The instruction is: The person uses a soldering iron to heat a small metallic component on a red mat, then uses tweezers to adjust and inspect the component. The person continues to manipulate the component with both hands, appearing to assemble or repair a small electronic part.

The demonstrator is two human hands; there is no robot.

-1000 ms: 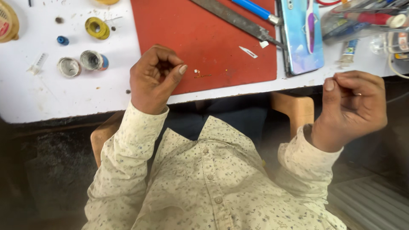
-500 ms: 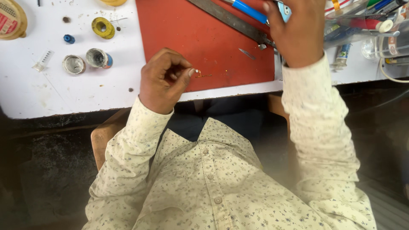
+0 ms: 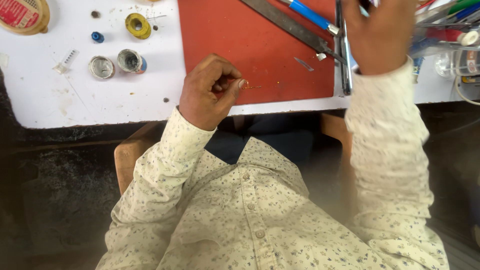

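Pinching a fine golden sliver (image 3: 251,87) between thumb and curled fingertips, the left hand (image 3: 207,92) sat at the near edge of the bench (image 3: 45,102), just over the left margin of the red mat (image 3: 250,45). The sliver poked out rightward, low over the mat, so the work on it looked only begun; nothing finished showed.

Toward the far left corner lay a tape roll (image 3: 22,15), with a blue cap (image 3: 97,37), a yellow spool (image 3: 138,25) and two small tins (image 3: 116,64) between it and the mat, leaving white bench open near the front edge. A flat file (image 3: 290,25) and a blue-handled tool (image 3: 312,15) crossed the mat's far side.

At the mat's right edge the right hand (image 3: 377,35) reached among crowded tools; whether its fingers gripped anything could not be told. Room there was tight; mid-mat stayed free.
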